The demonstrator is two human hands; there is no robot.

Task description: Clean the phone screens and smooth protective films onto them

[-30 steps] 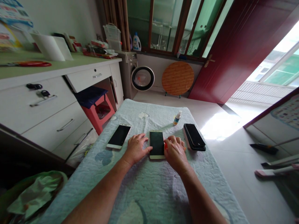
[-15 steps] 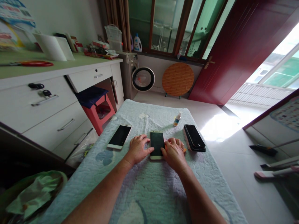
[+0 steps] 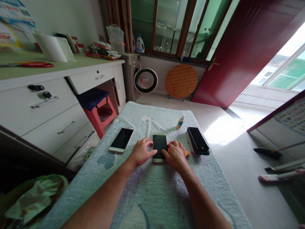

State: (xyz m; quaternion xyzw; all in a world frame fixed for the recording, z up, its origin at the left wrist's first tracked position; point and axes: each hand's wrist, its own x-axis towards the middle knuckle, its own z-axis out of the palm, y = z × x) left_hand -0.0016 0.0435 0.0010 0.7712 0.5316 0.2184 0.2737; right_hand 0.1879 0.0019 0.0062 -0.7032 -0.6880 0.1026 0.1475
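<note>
Over the middle phone (image 3: 159, 143), the right thumb (image 3: 166, 154) has moved inward.

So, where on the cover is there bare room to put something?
Beyond the middle phone, between the left phone and the spray bottle; also nearer, between the forearms. Crowded: around the right hand, from middle phone past the orange piece to phone stack.

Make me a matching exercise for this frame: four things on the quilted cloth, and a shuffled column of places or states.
Things
1. Spray bottle
2. Middle phone
3. Stack of phones
4. Orange piece

Places or states
A. Between the left hand and the right hand
B. A corner peeking out from under the right hand
C. Standing upright
D. Farthest right of the four

Pairs: 1-C, 2-A, 3-D, 4-B
</note>
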